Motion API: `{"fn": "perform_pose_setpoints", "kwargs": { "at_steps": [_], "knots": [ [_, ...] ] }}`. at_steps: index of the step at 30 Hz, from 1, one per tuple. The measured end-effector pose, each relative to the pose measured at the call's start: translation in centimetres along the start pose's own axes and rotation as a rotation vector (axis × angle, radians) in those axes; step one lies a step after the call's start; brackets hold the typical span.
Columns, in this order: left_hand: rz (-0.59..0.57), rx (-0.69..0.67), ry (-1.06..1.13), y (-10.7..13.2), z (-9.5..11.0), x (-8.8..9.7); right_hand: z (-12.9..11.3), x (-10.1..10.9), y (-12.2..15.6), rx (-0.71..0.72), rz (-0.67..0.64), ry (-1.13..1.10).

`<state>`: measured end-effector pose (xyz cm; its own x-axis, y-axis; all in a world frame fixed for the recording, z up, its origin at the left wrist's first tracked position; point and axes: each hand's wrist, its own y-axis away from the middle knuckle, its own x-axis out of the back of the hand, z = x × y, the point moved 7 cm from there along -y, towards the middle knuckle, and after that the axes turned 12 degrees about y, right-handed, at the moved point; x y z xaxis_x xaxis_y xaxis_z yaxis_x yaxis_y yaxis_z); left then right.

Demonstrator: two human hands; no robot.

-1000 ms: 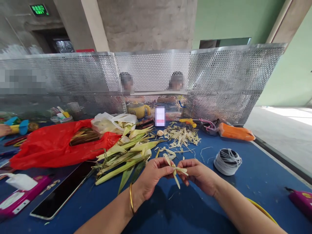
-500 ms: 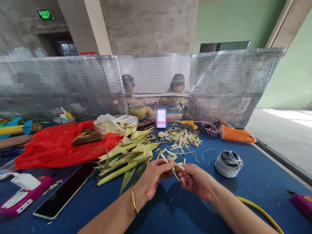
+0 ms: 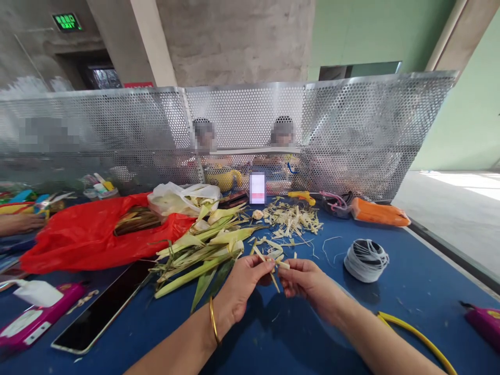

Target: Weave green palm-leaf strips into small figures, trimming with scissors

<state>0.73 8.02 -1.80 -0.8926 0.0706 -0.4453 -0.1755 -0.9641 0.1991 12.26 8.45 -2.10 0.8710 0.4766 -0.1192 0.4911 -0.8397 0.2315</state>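
My left hand [image 3: 249, 276] pinches pale corn husk strips [image 3: 275, 281] that cross one another between thumb and fingers. From the other side my right hand [image 3: 302, 281] grips the end of a strip in the same bundle, its fingertips close to the left ones. How the strips are joined is hidden by my fingers. Just beyond and left lies a pile of green-yellow corn husks [image 3: 207, 242]. Cut husk scraps [image 3: 292, 219] are heaped on the blue table [image 3: 312, 338] ahead of my hands.
Right of my hands stands a ball of grey-white cord [image 3: 366, 262]. A dark phone [image 3: 103, 307], a magenta power strip [image 3: 42, 317] and a red plastic bag [image 3: 86, 234] lie left. A yellow cable [image 3: 417, 333] curves at lower right. Behind rises a perforated metal screen [image 3: 246, 112]; another person's hand [image 3: 19, 224] is far left.
Both hands have shifted slightly left in the picture, still holding the strips. The strip hanging between them now points more steeply down. At far left, the other person's hand has moved.
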Motion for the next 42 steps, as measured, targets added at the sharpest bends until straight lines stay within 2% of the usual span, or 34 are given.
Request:
{"fn": "perform_pose_setpoints", "kwargs": {
  "at_steps": [4, 8, 10, 14, 16, 20, 26, 33, 38, 42],
  "knots": [
    [0.05, 0.099, 0.285, 0.0, -0.1, 0.4, -2.3, 1.1, 0.3, 0.2, 0.091, 0.074],
    [0.032, 0.189, 0.478, 0.1, -0.2, 0.3, -3.7, 2.8, 0.4, 0.328, 0.298, 0.24],
    [0.014, 0.22, 0.535, 0.2, -0.3, 0.0, -3.6, 2.4, 0.2, 0.362, 0.288, 0.3],
    [-0.016, 0.243, 0.591, 0.5, -0.8, -1.0, -2.1, 0.5, -0.2, 0.354, 0.155, 0.322],
    [-0.034, 0.256, 0.592, 0.7, -1.2, -1.5, -1.8, 0.3, 0.1, 0.365, 0.198, 0.419],
    [-0.065, 0.257, 0.566, 0.8, -1.7, -1.8, -2.6, 0.7, 0.7, 0.411, 0.306, 0.631],
    [-0.108, 0.186, 0.462, 0.4, -1.4, -1.5, -2.5, 1.1, 0.1, 0.318, 0.202, 0.475],
    [0.133, 0.105, 0.141, 0.2, -1.2, 0.4, -2.8, 2.0, 0.3, 0.365, 0.256, 0.58],
    [0.191, -0.001, -0.083, 0.1, -0.1, 0.8, -3.0, 2.5, 0.3, 0.386, 0.32, 0.739],
    [0.219, 0.034, -0.087, 0.2, -0.2, 1.0, -3.7, 3.2, 1.0, 0.416, 0.496, 0.903]
  ]
}}
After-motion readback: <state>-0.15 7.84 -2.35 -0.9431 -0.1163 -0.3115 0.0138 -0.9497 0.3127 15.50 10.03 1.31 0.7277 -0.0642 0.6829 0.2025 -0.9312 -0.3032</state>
